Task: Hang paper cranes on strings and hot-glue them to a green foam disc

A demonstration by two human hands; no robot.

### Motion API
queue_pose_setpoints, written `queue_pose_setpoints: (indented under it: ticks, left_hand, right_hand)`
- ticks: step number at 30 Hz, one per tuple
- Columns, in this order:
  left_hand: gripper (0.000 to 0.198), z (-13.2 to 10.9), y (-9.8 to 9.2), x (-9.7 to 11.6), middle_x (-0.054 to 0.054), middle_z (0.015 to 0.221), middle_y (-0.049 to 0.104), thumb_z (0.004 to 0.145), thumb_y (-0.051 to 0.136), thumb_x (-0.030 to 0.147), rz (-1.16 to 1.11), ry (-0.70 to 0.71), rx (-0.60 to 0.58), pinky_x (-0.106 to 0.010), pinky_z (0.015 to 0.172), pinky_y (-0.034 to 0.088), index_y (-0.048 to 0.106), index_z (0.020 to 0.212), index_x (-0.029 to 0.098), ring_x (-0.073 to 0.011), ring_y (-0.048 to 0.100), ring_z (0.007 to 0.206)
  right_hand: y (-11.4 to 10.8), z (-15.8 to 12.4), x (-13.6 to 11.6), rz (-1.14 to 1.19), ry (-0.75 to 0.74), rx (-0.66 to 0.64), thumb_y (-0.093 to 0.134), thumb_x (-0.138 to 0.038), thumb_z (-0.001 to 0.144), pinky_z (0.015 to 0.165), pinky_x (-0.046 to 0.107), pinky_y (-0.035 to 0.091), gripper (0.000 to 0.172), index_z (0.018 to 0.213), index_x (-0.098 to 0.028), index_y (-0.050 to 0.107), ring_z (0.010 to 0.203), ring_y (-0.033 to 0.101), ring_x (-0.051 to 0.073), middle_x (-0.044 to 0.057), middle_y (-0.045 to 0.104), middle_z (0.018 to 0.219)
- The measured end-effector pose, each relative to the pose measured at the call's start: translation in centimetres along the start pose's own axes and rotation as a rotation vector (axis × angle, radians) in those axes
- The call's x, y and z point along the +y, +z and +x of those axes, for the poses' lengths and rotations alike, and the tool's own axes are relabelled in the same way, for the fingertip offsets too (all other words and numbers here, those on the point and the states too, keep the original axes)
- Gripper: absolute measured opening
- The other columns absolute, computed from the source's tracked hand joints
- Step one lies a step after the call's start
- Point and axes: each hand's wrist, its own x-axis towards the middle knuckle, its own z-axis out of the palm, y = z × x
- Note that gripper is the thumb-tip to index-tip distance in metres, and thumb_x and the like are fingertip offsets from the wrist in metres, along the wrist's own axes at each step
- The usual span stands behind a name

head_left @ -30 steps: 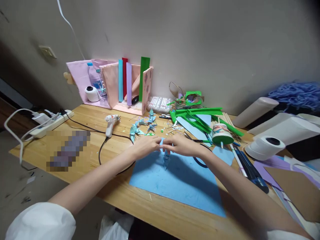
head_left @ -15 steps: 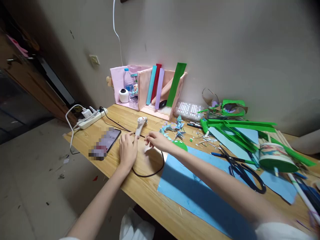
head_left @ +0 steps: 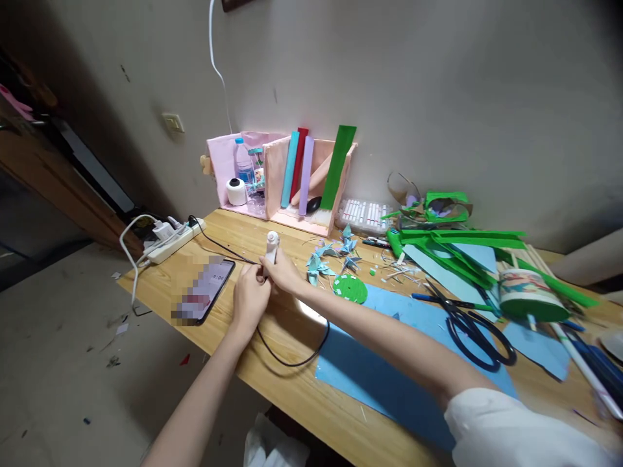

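Note:
A white corded tool that looks like a glue gun (head_left: pixel 272 242) stands up from between my hands, its rounded end toward me. My right hand (head_left: pixel 282 271) is closed around its handle. Pressed up against those fingers is my left hand (head_left: pixel 252 293), curled low on the table; what its fingertips hold is hidden. A black cord (head_left: pixel 292 364) loops out from under my hands across the wood. To the left lies a phone (head_left: pixel 214 285), partly blurred. On the right are a round green disc (head_left: pixel 350 288) and a blue sheet (head_left: pixel 379 363) under my right forearm.
Folded blue paper pieces (head_left: pixel 318 264) and scraps lie behind the disc. Black scissors (head_left: pixel 467 324) rest across the blue sheet. Green strips (head_left: pixel 452 240) and a drum-shaped piece (head_left: pixel 528 292) crowd the right. A pink box shelf (head_left: pixel 278 188) and power strip (head_left: pixel 175 241) stand behind.
My right hand has moved left and closed around the glue gun's handle. My left hand has curled in to meet it. The glue gun now points differently, and the view has shifted slightly.

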Motion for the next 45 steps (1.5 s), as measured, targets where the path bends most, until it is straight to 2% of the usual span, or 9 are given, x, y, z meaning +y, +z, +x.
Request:
queue_pose_setpoints:
  ticks: [5, 8, 11, 15, 19, 26, 34, 41, 45]
  left_hand:
    - [0.017, -4.8, -4.2, 4.2, -0.002, 0.089, 0.061, 0.086, 0.045, 0.029, -0.226, 0.198, -0.037, -0.027, 0.067, 0.045, 0.059, 0.091, 0.023, -0.0165, 0.058, 0.079]
    - [0.021, -7.1, -4.5, 6.7, -0.002, 0.092, 0.062, 0.090, 0.038, 0.026, -0.303, 0.310, -0.046, -0.027, 0.072, 0.045, 0.059, 0.095, 0.025, -0.0153, 0.057, 0.083]
    - [0.020, -8.3, -2.3, 9.1, -0.002, 0.089, 0.062, 0.090, 0.037, 0.024, -0.317, 0.372, -0.117, -0.026, 0.072, 0.045, 0.057, 0.094, 0.023, -0.0148, 0.058, 0.082]
    - [0.021, -8.8, 2.4, 12.6, -0.006, 0.102, 0.059, 0.089, 0.041, 0.030, -0.195, 0.540, -0.330, -0.030, 0.081, 0.046, 0.051, 0.106, 0.021, -0.0185, 0.057, 0.095]
    - [0.067, -9.4, 6.7, 15.3, -0.015, 0.115, 0.050, 0.075, 0.058, 0.053, 0.040, 0.570, -0.503, -0.036, 0.075, 0.048, 0.037, 0.125, 0.015, -0.0282, 0.058, 0.099]
    - [0.021, -9.0, 8.7, 15.1, -0.009, 0.102, 0.052, 0.084, 0.049, 0.032, 0.132, 0.612, -0.583, -0.031, 0.074, 0.047, 0.049, 0.098, 0.017, -0.0214, 0.056, 0.092]
    - [0.045, -6.7, 5.3, 11.5, -0.008, 0.112, 0.052, 0.076, 0.061, 0.041, -0.175, 0.871, -0.758, -0.030, 0.088, 0.042, 0.050, 0.114, 0.019, -0.0207, 0.049, 0.104]
    - [0.024, -6.4, 5.5, 10.7, -0.003, 0.088, 0.060, 0.091, 0.040, 0.035, -0.060, 0.365, -0.390, -0.029, 0.071, 0.042, 0.057, 0.088, 0.019, -0.0173, 0.057, 0.084]
    - [0.016, -6.3, 6.8, 11.1, -0.002, 0.085, 0.061, 0.086, 0.050, 0.034, 0.093, 0.341, -0.366, -0.028, 0.065, 0.039, 0.057, 0.085, 0.020, -0.0178, 0.058, 0.080]
  right_hand:
    - [-5.8, -5.0, -1.8, 0.434, 0.087, 0.099, 0.044, -0.039, 0.084, 0.059, 0.026, 0.043, 0.020, 0.086, -0.020, 0.050, 0.065, 0.052, 0.014, 0.000, 0.055, 0.072]
    - [-10.7, -10.0, -2.5, 0.664, 0.068, 0.132, 0.044, -0.040, 0.084, 0.055, 0.024, 0.041, 0.024, 0.086, -0.019, 0.054, 0.058, 0.048, 0.012, -0.001, 0.052, 0.066]
    - [-14.3, -15.4, -1.9, 0.746, 0.099, 0.324, 0.043, -0.041, 0.084, 0.054, 0.024, 0.041, 0.026, 0.092, -0.020, 0.056, 0.060, 0.049, 0.013, 0.000, 0.053, 0.071]
    - [-15.3, -21.3, 0.9, 0.762, 0.162, 0.669, 0.041, -0.043, 0.085, 0.056, 0.027, 0.044, 0.027, 0.093, -0.022, 0.056, 0.065, 0.053, 0.015, 0.004, 0.056, 0.078]
    - [-14.4, -24.2, 4.4, 0.753, 0.266, 0.829, 0.041, -0.042, 0.086, 0.057, 0.028, 0.045, 0.024, 0.087, -0.021, 0.054, 0.073, 0.057, 0.018, 0.006, 0.059, 0.081]
    - [-13.7, -24.9, 8.5, 0.787, 0.232, 0.776, 0.044, -0.043, 0.087, 0.061, 0.026, 0.042, 0.026, 0.085, -0.020, 0.055, 0.071, 0.054, 0.015, 0.003, 0.058, 0.080]
    - [-13.8, -23.7, 9.8, 0.816, 0.262, 0.472, 0.043, -0.051, 0.086, 0.058, 0.024, 0.037, 0.038, 0.099, -0.018, 0.054, 0.063, 0.047, 0.013, 0.001, 0.055, 0.075]
    - [-13.2, -22.9, 11.4, 0.755, 0.352, 0.287, 0.042, -0.055, 0.084, 0.053, 0.024, 0.035, 0.040, 0.087, -0.016, 0.053, 0.058, 0.044, 0.012, 0.002, 0.054, 0.070]
    - [-13.2, -22.9, 12.1, 0.786, 0.382, 0.262, 0.040, -0.052, 0.086, 0.052, 0.023, 0.034, 0.039, 0.094, -0.016, 0.052, 0.057, 0.043, 0.012, 0.000, 0.052, 0.067]
